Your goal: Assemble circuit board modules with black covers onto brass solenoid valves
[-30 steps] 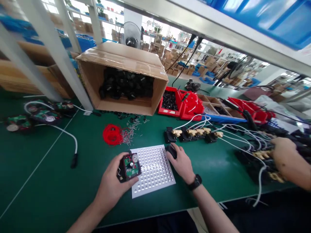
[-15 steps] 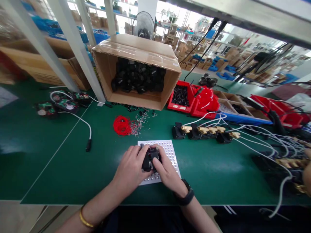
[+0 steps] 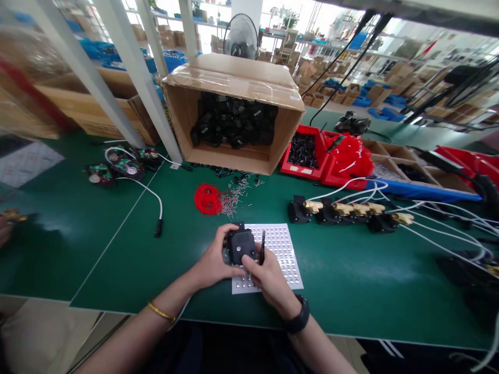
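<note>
My left hand [image 3: 212, 265] is closed around the side of a square black plastic housing [image 3: 244, 245], its flat face turned up. A small pale round spot shows on that face. My right hand [image 3: 275, 284] rests its thumb on the housing's lower edge. Its fingers are closed on a thin black part [image 3: 262, 247] that stands upright, edge-on to me. I cannot make out its kind. Beneath both hands lies a white sheet [image 3: 290, 278] carrying rows of small shiny round pieces.
An open carton [image 3: 234, 164] of black housings stands behind red wire [image 3: 206, 199] and scattered small pins [image 3: 233, 201]. Black units with brass fittings [image 3: 343, 209] and white cables are on the right. Circuit boards [image 3: 127, 165] lie left. Another person's hand [image 3: 4, 229] shows at far left.
The housing has turned so its flat face shows, and the thin black part now stands apart in my right hand. My view has swung left; another person's hand with a brass fitting appears there.
</note>
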`<state>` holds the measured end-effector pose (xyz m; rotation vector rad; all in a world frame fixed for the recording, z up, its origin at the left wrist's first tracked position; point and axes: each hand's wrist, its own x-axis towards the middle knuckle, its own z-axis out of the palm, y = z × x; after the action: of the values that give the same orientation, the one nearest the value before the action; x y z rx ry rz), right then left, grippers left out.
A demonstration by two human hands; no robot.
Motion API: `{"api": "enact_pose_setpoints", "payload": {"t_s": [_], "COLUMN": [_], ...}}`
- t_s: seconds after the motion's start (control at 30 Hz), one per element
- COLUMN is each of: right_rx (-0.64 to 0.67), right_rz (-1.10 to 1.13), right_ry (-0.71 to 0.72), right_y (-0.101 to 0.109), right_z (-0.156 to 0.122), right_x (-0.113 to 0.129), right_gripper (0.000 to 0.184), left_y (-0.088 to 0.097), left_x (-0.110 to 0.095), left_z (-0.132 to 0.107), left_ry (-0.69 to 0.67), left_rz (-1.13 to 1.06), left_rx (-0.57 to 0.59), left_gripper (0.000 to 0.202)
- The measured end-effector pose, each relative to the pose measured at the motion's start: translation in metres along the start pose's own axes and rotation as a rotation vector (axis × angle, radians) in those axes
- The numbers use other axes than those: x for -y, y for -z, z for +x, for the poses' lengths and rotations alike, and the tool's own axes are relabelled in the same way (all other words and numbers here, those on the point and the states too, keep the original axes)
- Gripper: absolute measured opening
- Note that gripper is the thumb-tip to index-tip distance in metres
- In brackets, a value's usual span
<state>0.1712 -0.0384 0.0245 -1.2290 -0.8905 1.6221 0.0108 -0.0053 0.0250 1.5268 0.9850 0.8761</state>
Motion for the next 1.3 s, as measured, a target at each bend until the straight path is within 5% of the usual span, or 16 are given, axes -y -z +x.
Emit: {"api": "enact_pose_setpoints", "payload": {"t_s": [0.1,0.23,0.43,0.53,0.67,0.8,0.87,0.97,1.07,1.2,1.3], "right_rx": [-0.018,-0.019,-0.036,-0.053,-0.059,-0.154,-0.037,0.199,0.242,0.026,-0.131], "right_rz": [-0.043,-0.049,-0.078,-0.089,-0.172,-0.64,-0.909,-1.121,-1.165,-1.109,-1.213], "right_ry": [0.009,0.019,0.05,0.049,0.048,0.312,0.424,0.508,0.593,0.636,0.484], "right_y": [-0.002,0.0,0.003,0.0,-0.001,0.009,0.014,0.018,0.018,0.028,0.047], "right_z": [0.001,0.003,0.006,0.005,0.0,0.001,0.006,0.013,0.008,-0.006,-0.003], "right_x": [-0.004,-0.006,-0.009,-0.01,-0.01,0.005,0.018,0.035,0.049,0.066,0.06], "right_gripper": [0.042,0.041,0.042,0.042,0.038,0.08,0.092,0.075,0.06,0.058,0.057], "left_y": [0.006,0.001,-0.006,-0.002,-0.005,-0.014,-0.017,-0.016,-0.015,-0.015,-0.016], "left_x": [0.001,-0.001,-0.001,0.001,0.007,0.011,0.014,0.019,0.022,0.02,0.016], "left_z": [0.006,0.014,0.015,0.012,0.006,0.005,0.006,0.007,0.007,0.008,0.008], "left_ry": [0.016,0.096,0.041,0.026,0.041,0.061,0.029,-0.03,-0.109,-0.12,-0.048], "left_rz": [-0.245,-0.264,-0.101,-0.119,-0.002,0.147,0.158,0.172,0.172,0.152,0.159], "left_rx": [0.13,0.018,-0.095,-0.027,0.046,-0.08,-0.066,-0.044,-0.005,0.015,-0.032], "left_gripper": [0.092,0.053,0.034,0.041,0.079,0.067,0.069,0.071,0.068,0.064,0.063]}}
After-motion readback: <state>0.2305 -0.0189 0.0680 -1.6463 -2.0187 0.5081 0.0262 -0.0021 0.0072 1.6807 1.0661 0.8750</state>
